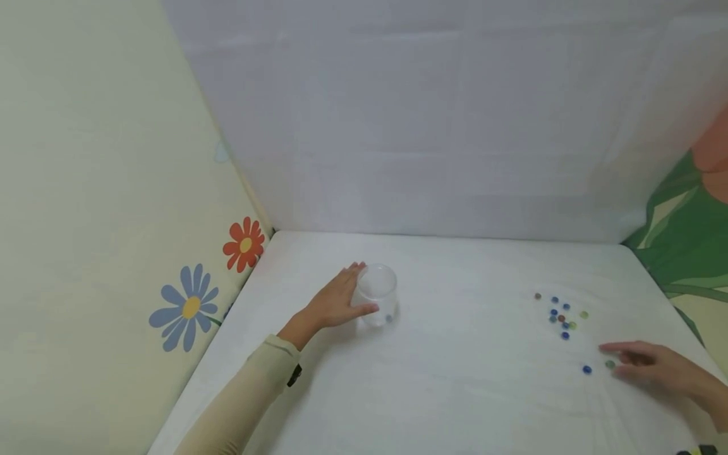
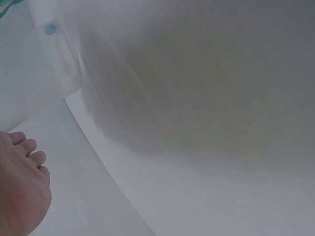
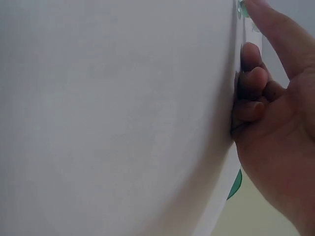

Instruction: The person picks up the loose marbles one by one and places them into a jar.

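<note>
A clear round jar stands on the white table, with a small bluish glass bead in its bottom. My left hand rests against the jar's left side, thumb across the front and fingers fairly straight toward the back. Over on the right, my right hand hovers low, its index finger extended and other fingers loosely bent. A green glass bead lies by the thumb tip, seemingly touched by it in the right wrist view. Left of that is a blue glass bead.
Several blue, green, yellowish and reddish glass beads lie loosely grouped beyond the right hand. White cloth covers the table, and a pale backdrop rises behind it. Flower-patterned cloth hangs at the left, another at the right.
</note>
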